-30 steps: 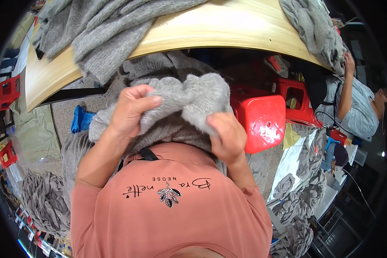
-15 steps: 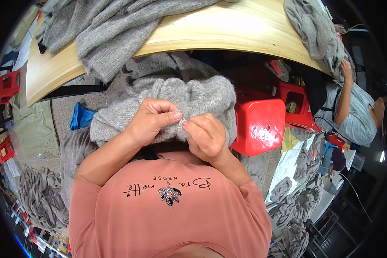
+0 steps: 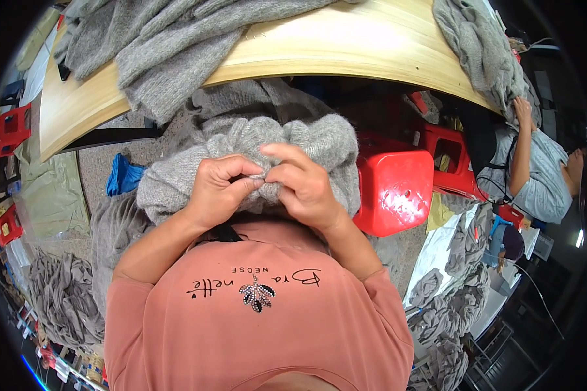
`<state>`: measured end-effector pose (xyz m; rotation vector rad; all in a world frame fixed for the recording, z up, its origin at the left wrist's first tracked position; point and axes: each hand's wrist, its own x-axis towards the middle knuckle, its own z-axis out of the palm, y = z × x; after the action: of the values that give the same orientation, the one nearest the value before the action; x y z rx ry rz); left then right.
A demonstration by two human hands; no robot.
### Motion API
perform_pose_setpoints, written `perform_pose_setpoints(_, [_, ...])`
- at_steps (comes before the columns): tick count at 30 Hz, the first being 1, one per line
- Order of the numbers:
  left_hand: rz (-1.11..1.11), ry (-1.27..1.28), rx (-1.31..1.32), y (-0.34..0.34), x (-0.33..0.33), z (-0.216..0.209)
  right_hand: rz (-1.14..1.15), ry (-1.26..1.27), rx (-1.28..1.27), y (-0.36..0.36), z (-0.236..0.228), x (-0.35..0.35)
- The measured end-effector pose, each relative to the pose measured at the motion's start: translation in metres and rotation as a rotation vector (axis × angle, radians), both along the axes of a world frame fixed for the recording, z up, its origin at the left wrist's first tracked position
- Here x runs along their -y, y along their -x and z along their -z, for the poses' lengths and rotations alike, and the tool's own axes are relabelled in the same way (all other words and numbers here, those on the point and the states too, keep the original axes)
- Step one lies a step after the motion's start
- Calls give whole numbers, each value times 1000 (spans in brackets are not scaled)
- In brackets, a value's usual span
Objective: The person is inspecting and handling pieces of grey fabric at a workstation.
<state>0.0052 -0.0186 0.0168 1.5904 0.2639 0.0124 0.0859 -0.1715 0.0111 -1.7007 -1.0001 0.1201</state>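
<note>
A bunched grey knitted garment [image 3: 319,143] lies across my lap, its fuzzy folds gathered under both hands. My left hand [image 3: 225,190] pinches a small bit of the knit between thumb and fingertips. My right hand [image 3: 303,192] meets it from the other side, fingers bent and closed, with one finger lifted and stretched over the garment. The fingertips of both hands almost touch. Whatever my right fingers pinch is too small to make out.
A pale wooden table [image 3: 332,45] curves ahead, with grey knitwear [image 3: 169,65] hanging over its edge. Beside me on the right stands a red plastic stool [image 3: 398,189]. Another person [image 3: 528,169] handles grey knitwear farther right. A blue bag [image 3: 122,176] and a grey heap [image 3: 65,300] lie left.
My left hand has turned and moved slightly down and left, its thumb now lower. My right hand has moved up, lifting and stretching one finger. The garment stays on my lap.
</note>
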Motion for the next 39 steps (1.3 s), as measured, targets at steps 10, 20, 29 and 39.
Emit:
perform_pose_setpoints(10, [41, -345, 185, -2, 1, -3, -69, 223, -284, -3, -1, 3])
perform_pose_setpoints(20, [-14, -644, 421, 0, 7, 0, 51, 233, -189, 10, 8, 2])
perform_pose_setpoints(29, [-69, -388, 212, 8, 6, 7, 63, 173, 189, 14, 12, 0])
perform_pose_setpoints(39, [-132, -690, 570, 4, 13, 3, 163, 166, 132, 14, 15, -17])
